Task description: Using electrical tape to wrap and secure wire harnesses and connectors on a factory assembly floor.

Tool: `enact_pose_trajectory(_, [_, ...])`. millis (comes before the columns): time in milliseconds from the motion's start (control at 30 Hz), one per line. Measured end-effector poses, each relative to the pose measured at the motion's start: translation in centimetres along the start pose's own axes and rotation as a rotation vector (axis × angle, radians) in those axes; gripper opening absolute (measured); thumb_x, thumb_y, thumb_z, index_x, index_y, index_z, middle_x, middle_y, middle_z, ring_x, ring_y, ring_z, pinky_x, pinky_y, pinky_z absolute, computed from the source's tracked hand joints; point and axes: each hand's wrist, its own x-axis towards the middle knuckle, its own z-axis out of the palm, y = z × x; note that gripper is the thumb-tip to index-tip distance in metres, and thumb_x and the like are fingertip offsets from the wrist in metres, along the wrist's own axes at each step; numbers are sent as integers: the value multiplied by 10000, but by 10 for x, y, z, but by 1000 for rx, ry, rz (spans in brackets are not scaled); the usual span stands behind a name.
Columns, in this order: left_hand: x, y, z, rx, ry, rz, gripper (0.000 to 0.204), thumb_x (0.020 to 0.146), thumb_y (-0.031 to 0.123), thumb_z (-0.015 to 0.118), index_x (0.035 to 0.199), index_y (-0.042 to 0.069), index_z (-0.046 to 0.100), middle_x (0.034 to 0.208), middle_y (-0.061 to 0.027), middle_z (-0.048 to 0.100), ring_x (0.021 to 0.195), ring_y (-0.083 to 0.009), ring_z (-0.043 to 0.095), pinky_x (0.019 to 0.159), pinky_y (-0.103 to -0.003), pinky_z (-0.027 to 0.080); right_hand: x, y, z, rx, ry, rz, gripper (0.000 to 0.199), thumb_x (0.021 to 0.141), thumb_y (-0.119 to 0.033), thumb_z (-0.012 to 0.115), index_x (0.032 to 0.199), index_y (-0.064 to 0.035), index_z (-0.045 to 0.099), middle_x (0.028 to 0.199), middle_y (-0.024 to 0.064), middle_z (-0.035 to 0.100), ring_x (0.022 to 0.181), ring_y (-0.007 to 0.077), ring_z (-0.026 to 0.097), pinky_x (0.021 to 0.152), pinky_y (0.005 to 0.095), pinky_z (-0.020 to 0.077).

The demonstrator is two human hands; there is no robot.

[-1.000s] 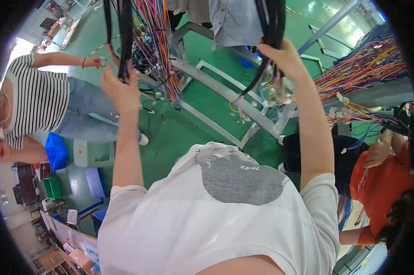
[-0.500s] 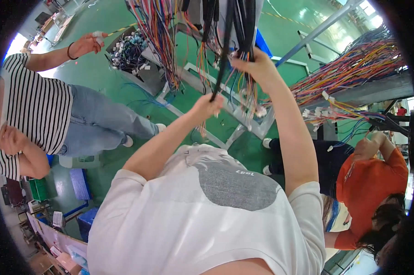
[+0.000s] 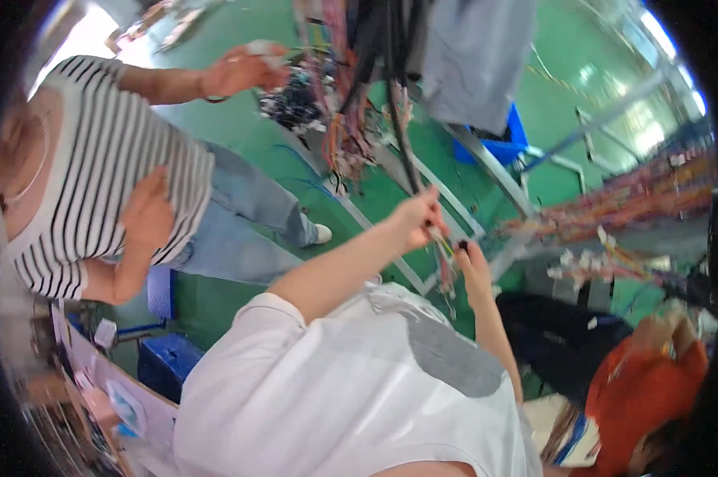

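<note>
My left hand [image 3: 417, 220] is closed round the lower end of a black-sleeved wire harness [image 3: 401, 141], which hangs from above. Thin loose wires [image 3: 446, 274] with small light ends come out below that hand. Just to its right, my right hand [image 3: 476, 274] is closed, thumb and fingers together, at a small black piece [image 3: 463, 246] beside these wires. Blur hides what that piece is. More bundles of coloured wires [image 3: 349, 131] and dark sleeves hang to the left of the harness.
A co-worker in a striped shirt [image 3: 128, 175] stands at left, one arm reaching toward the hanging wires. Another in orange [image 3: 645, 389] is at right, below a rack of coloured wires [image 3: 629, 199]. A metal frame [image 3: 498, 179] and a blue bin [image 3: 502, 143] stand ahead.
Both hands have come closer together and nearer to me, the left bringing the black harness end along. My right hand has left the upper bundle. The view has shifted left.
</note>
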Motion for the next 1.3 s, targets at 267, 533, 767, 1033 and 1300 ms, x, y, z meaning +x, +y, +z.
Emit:
enact_pose_trajectory(267, [20, -34, 12, 517, 65, 86, 188, 743, 186, 519, 590, 84, 477, 537, -38, 446, 462, -134, 387, 406, -289, 270, -15, -13, 8, -194, -184, 15, 242, 682, -94, 639, 876, -1, 528, 659, 1, 543, 572, 87, 496, 522, 244, 404])
enact_pose_trajectory(533, [-20, -24, 35, 270, 24, 13, 299, 831, 280, 483, 625, 89, 380, 500, -4, 337, 413, -138, 353, 432, -310, 372, -30, 26, 11, -294, -82, -30, 216, 653, -105, 670, 777, -15, 518, 615, 7, 505, 568, 94, 447, 535, 243, 382])
enact_pose_trajectory(767, [-29, 15, 54, 119, 53, 119, 300, 861, 321, 460, 653, 132, 355, 508, 60, 275, 401, -65, 248, 412, -251, 270, -44, 2, -26, -261, -53, 30, 248, 655, -26, 670, 853, -10, 522, 700, -8, 540, 601, 53, 466, 552, 185, 384])
enact_pose_trajectory(1033, [-44, 42, 41, -85, -76, 150, 246, 871, 296, 442, 719, 123, 356, 504, 67, 217, 401, -57, 192, 392, -224, 183, -47, -52, -67, 321, -350, 228, 239, 630, 41, 546, 861, -1, 505, 732, 83, 575, 687, 170, 554, 633, 268, 437])
enact_pose_trajectory(1300, [-43, 35, 40, -55, -61, 170, 220, 881, 275, 421, 745, 114, 361, 542, 47, 284, 464, -84, 294, 474, -259, 311, -53, -61, -81, 236, -34, 117, 127, 783, -23, 495, 909, -9, 501, 713, 69, 540, 610, 107, 496, 523, 180, 352])
